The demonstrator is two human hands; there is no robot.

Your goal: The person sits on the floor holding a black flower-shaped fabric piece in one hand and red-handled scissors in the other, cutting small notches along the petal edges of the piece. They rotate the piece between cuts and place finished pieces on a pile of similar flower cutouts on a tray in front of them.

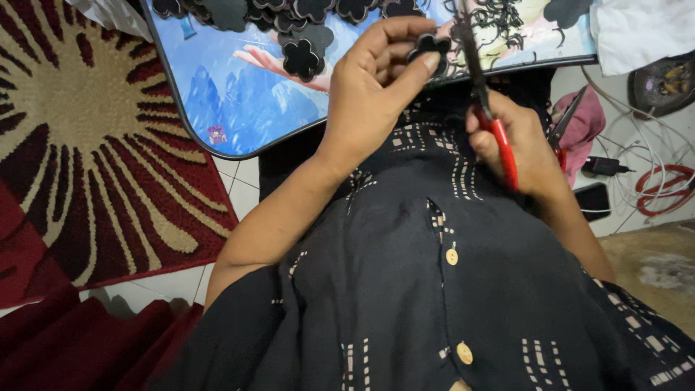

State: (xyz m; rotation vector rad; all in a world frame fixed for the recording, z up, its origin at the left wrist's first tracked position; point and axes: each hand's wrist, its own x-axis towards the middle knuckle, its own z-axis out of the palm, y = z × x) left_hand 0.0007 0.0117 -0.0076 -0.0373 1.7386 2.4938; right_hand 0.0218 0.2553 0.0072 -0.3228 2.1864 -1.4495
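My left hand [376, 80] pinches a small black flower-shaped cutout [428, 48] between thumb and fingers, over the near edge of a low table with a blue picture top [239, 94]. My right hand [525, 148] grips red-handled scissors [486, 94], blades pointing up right beside the cutout. Several more black flower cutouts [300, 58] lie on the table top, with a pile at its far edge. My black patterned dress with pale buttons [452, 255] fills the lower view.
A red, cream and black sunburst rug [87, 145] lies to the left on white floor tiles [242, 188]. To the right are tangled white and red cables [662, 181], a black charger plug [601, 166], a pink cloth [583, 123] and a white bag [641, 32].
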